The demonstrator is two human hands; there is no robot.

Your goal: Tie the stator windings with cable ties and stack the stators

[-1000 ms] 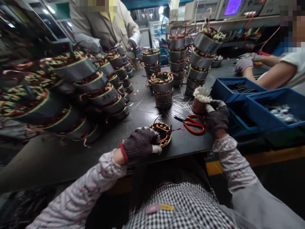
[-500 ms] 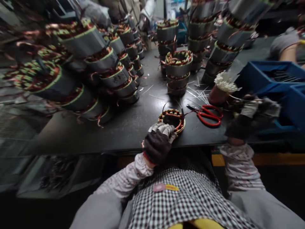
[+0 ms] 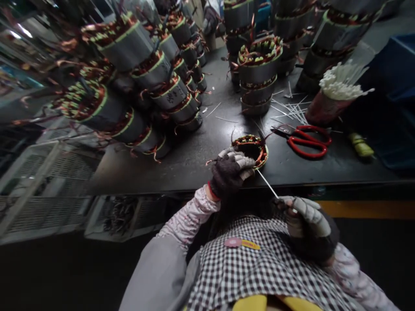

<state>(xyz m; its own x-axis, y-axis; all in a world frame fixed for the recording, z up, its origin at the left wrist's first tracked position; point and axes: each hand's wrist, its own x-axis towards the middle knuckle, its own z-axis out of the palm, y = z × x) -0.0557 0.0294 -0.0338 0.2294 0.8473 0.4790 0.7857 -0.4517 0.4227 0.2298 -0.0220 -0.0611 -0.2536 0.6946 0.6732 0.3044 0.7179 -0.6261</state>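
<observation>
A motor stator with copper windings and a pale green rim lies on the dark table near its front edge. My left hand, in a dark glove with grey fingers, is closed over the stator's near left side. My right hand, gloved alike, is in front of the table edge. Between its fingertips it pinches a thin white strip. The strip's far end meets the stator's near rim; whether it passes into the windings I cannot tell.
Red-handled scissors lie right of the stator. Behind them stand a cup of white strips and a blue bin. Loose strips are scattered nearby. Stacked stators rise at left and back. A yellow-green object lies at right.
My right hand has come from beside the cup and bins to in front of the table edge, bringing a white strip to the stator. My left hand stays on the stator. The view has shifted.
</observation>
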